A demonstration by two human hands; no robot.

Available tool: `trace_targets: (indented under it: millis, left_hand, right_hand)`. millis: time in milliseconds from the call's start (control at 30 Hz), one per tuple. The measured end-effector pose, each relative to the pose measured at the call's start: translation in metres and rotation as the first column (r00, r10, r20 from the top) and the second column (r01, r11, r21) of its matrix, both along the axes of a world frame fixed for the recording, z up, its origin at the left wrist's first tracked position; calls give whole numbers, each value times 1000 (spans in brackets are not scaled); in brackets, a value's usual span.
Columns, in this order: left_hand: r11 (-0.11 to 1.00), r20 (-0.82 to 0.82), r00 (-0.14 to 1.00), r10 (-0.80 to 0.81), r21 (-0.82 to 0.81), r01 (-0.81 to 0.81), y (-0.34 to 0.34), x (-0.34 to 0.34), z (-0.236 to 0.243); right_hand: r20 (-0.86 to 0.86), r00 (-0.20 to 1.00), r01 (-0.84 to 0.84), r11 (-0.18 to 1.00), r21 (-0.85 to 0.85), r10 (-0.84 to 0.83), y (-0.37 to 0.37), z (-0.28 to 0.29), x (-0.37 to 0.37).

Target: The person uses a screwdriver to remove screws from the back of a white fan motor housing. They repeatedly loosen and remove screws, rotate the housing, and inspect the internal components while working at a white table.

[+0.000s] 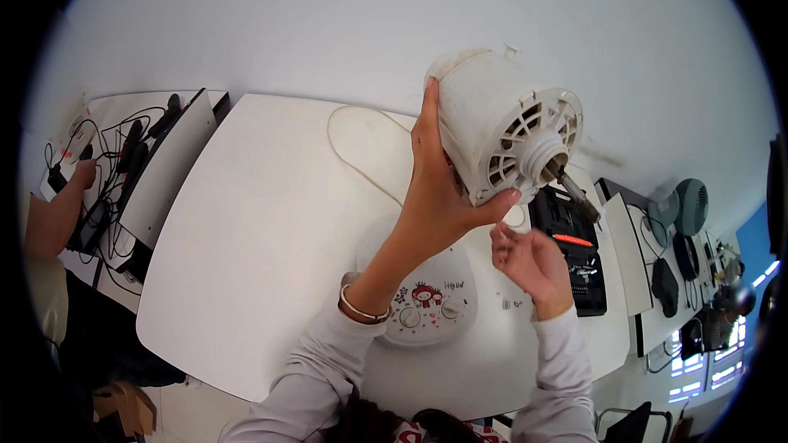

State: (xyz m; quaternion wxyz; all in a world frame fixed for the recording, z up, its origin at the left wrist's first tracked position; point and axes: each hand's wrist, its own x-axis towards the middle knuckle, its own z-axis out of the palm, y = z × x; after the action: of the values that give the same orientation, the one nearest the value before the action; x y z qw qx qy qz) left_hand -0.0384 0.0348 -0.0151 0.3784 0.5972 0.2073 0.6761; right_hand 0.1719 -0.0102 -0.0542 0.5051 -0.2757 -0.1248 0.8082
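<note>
My left hand [439,197] is wrapped round a white fan motor housing [480,107], held up above the table and tilted, with its slotted round front turned to the right. A dark metal shaft [579,195] sticks out of the housing's threaded collar. Just under the collar, my right hand [533,267] pinches a small white round piece [515,217], partly covered by the fingers. Below my left forearm, a white fan base [431,312] with two knobs and cartoon decoration lies on the table. Some small loose parts [510,304] are scattered beside it.
A black tool case [587,279] with an orange-red tool [572,239] stands open at the right of the white table [246,238]. A pale cord [345,156] curves across the back. At the left, another person's hand [84,174] is by black cables. Green fans [692,205] stand far right.
</note>
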Motion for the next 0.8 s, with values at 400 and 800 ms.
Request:
trace_targets:
  millis: [400, 800]
  left_hand:
    - [993, -1, 995, 103, 66, -102, -7, 5, 3]
    - [915, -93, 920, 381, 183, -360, -12, 6, 5]
  right_hand:
    - [949, 150, -585, 749, 311, -278, -119, 108, -10]
    - [36, -328, -792, 296, 535, -944, -102, 162, -88]
